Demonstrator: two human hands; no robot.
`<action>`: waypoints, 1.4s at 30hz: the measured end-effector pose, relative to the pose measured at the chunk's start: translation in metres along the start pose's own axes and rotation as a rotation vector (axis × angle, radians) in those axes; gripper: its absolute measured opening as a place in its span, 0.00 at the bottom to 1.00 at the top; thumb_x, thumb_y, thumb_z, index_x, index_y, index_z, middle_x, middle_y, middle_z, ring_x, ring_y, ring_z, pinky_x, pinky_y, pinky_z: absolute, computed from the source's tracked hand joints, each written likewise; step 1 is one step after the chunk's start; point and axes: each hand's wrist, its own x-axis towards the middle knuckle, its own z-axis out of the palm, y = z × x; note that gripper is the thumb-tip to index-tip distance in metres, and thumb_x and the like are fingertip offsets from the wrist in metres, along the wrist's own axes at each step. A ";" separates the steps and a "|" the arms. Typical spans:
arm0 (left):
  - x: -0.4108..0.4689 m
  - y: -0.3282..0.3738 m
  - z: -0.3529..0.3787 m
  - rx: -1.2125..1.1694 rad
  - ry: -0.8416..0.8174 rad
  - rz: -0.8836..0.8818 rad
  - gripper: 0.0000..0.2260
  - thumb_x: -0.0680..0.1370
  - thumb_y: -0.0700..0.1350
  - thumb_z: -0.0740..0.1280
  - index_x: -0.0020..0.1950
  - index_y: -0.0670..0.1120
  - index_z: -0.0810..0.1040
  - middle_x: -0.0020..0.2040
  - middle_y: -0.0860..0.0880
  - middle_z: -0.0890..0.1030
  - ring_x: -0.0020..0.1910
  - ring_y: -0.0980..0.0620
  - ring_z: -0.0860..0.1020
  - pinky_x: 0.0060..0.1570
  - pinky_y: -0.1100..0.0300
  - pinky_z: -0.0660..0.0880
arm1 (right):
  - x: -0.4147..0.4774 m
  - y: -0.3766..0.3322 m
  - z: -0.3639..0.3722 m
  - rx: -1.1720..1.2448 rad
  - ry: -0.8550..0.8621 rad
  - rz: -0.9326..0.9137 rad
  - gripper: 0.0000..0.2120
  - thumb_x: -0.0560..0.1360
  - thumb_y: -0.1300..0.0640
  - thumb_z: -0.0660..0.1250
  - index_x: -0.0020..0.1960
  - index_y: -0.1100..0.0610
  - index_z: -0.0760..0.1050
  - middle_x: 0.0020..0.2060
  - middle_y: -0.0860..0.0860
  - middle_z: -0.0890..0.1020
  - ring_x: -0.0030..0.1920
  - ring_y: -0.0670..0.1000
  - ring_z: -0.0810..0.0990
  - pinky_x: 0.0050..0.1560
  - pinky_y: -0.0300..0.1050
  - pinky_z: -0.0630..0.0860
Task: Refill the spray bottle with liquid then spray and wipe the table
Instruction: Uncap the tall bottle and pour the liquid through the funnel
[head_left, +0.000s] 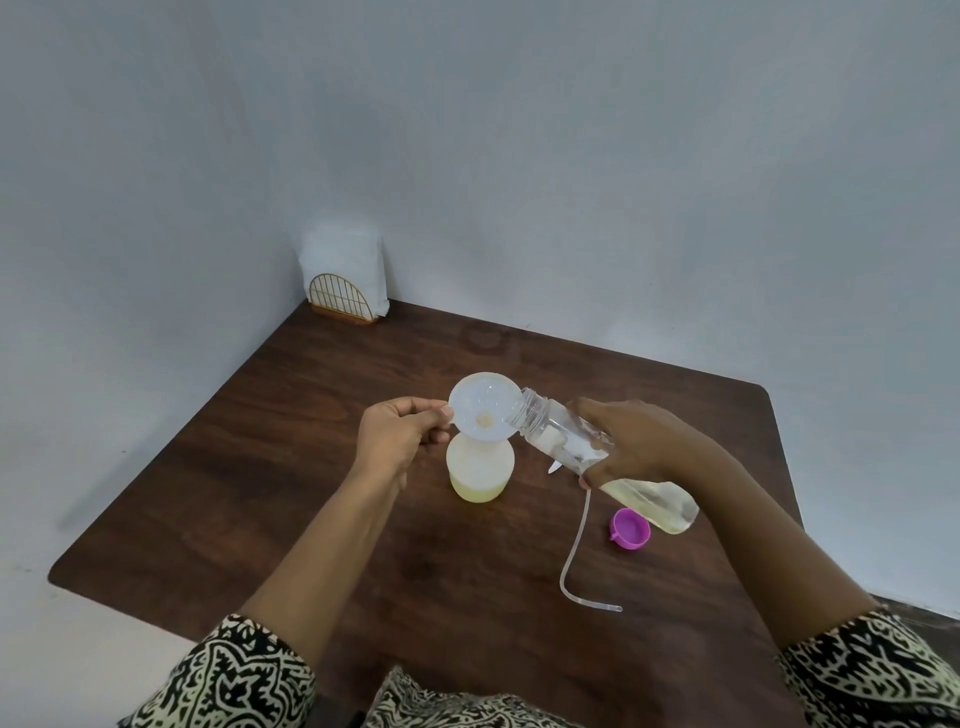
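Note:
A translucent spray bottle (480, 473) stands mid-table with pale yellow liquid in its lower part. A clear funnel (483, 410) sits in its neck, and my left hand (400, 439) pinches the funnel's left rim. My right hand (639, 441) grips a clear refill bottle (561, 434), tilted nearly flat with its open mouth resting over the funnel's right rim. Yellowish liquid lies in the bottle's raised base end (654, 506). The spray head's dip tube (574, 556) lies on the table below my right hand; the head itself is mostly hidden behind that hand.
A purple cap (630, 529) lies on the dark wooden table (260, 467) right of the tube. A gold wire holder with white napkins (345, 283) stands at the far left corner against the wall. The table's right edge runs close to my right arm.

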 end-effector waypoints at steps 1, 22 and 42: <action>0.000 0.000 0.000 -0.004 0.001 0.000 0.01 0.72 0.36 0.73 0.42 0.41 0.83 0.33 0.46 0.83 0.28 0.55 0.77 0.30 0.66 0.76 | -0.001 -0.001 0.002 0.017 0.009 0.003 0.27 0.65 0.43 0.73 0.59 0.50 0.68 0.42 0.44 0.78 0.38 0.46 0.75 0.35 0.40 0.69; 0.001 0.002 0.001 -0.053 -0.010 -0.075 0.04 0.73 0.40 0.73 0.46 0.40 0.83 0.36 0.45 0.83 0.30 0.54 0.79 0.32 0.59 0.79 | -0.024 -0.020 0.014 0.412 0.327 0.075 0.28 0.65 0.47 0.74 0.58 0.51 0.65 0.47 0.45 0.78 0.41 0.47 0.78 0.40 0.41 0.75; -0.049 0.085 0.004 0.302 -0.060 0.643 0.23 0.73 0.59 0.68 0.66 0.55 0.73 0.59 0.57 0.76 0.58 0.60 0.75 0.53 0.66 0.72 | -0.014 -0.069 -0.101 0.832 0.582 -0.089 0.33 0.63 0.46 0.78 0.62 0.47 0.65 0.50 0.43 0.80 0.48 0.41 0.81 0.47 0.37 0.76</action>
